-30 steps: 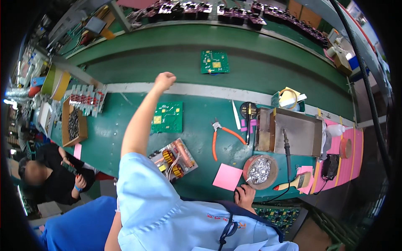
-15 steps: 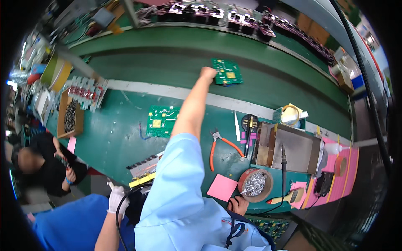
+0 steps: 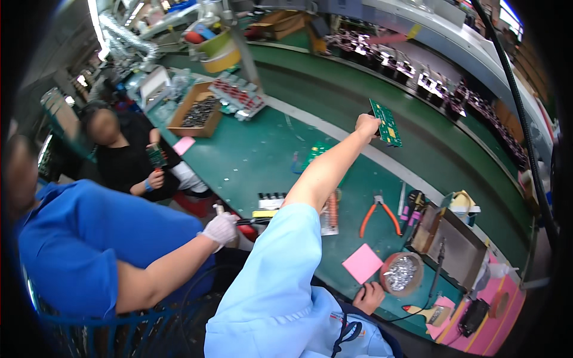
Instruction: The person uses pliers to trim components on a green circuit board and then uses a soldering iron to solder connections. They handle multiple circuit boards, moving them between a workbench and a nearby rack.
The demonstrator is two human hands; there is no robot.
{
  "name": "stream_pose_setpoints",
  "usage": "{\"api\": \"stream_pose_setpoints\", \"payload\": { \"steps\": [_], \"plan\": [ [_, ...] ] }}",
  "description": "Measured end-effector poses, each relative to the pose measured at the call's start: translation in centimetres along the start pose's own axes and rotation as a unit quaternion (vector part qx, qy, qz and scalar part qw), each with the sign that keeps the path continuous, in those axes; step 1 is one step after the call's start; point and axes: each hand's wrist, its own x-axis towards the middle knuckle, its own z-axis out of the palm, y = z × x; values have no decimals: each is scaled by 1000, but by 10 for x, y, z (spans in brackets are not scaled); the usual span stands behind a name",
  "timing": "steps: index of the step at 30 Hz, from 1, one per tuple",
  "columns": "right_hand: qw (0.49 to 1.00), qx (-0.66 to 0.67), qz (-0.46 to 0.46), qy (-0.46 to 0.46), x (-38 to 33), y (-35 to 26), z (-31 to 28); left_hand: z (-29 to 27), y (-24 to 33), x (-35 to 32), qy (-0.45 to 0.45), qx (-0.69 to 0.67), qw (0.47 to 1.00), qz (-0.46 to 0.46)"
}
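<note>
At the end of my outstretched arm, my left hand grips a green circuit board by its near left edge. The board is tilted up over the dark green conveyor strip, and its underside is mostly hidden. My right hand rests at the bench's near edge with its fingers apart, holding nothing. Beside it are a pink paper square and a round tub of small silvery pieces. A second green circuit board lies on the bench, partly covered by my left forearm.
Orange-handled cutters, a metal tray, a soldering iron and a brush lie to the right. A co-worker's white-gloved hand is close on my left. Another person holds a small board. A parts box stands far left.
My head view has turned left. The circuit board in my left hand has gone from nearly flat on the conveyor strip to tilted up. My right hand stays at the bench edge.
</note>
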Motion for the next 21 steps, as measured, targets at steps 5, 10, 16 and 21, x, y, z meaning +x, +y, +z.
{"api": "stream_pose_setpoints", "payload": {
  "steps": [5, 10, 16, 21],
  "plan": [
    [1000, -2, -24, -7, -1, -3, -3, -70, -27, -46, 144, -179, 972, -41],
    [999, -6, -36, 10, -4, 3, -3, -90, -70, -78, 242, -304, 914, -115],
    [999, -7, -43, 21, -5, 7, -7, -82, -109, -74, 268, -351, 892, -95],
    [996, 25, -82, 8, -4, -4, -1, -118, -131, -56, 326, -228, 905, -151]
  ]
}}
